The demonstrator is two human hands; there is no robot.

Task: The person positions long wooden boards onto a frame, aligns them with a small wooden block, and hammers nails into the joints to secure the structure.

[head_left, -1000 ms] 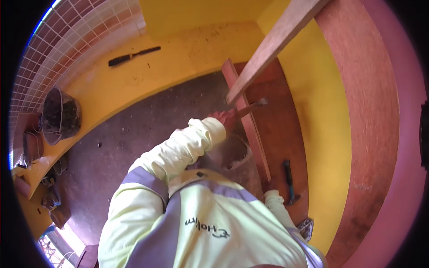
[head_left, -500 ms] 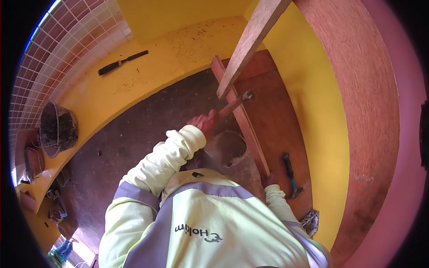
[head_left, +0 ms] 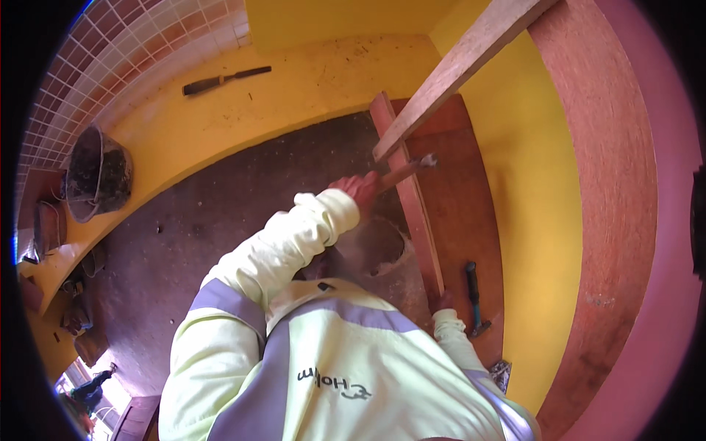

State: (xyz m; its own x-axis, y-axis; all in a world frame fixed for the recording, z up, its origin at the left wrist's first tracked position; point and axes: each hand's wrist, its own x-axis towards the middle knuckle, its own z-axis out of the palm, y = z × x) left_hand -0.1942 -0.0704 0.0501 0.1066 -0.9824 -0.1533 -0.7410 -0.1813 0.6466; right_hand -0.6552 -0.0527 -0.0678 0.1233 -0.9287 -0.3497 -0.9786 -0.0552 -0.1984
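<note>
My left hand point(head_left: 359, 191) is closed round the wooden handle of a hammer point(head_left: 397, 176). The hammer's metal head is over the long, narrow reddish wooden plank point(head_left: 413, 213), close below the lower end of a slanting wooden beam point(head_left: 463, 77). At the plank's near end, my right hand point(head_left: 440, 300) grips the wood; shadow and the sleeve hide part of its fingers. A second hammer point(head_left: 474, 294), with a black and teal handle, lies on the flat brown board point(head_left: 460, 198) to the right of the plank.
A chisel point(head_left: 226, 79) lies on the yellow ledge point(head_left: 309, 81) at the far left. A dirty black bucket point(head_left: 99, 176) stands further left on it. A broad wooden frame point(head_left: 610, 191) curves along the right side. Another person point(head_left: 92, 389) is at the lower left.
The view has shifted slightly, so the ledge, beam and plank appear further right. My left hand still holds the hammer over the plank, and my right hand stays at the plank's near end.
</note>
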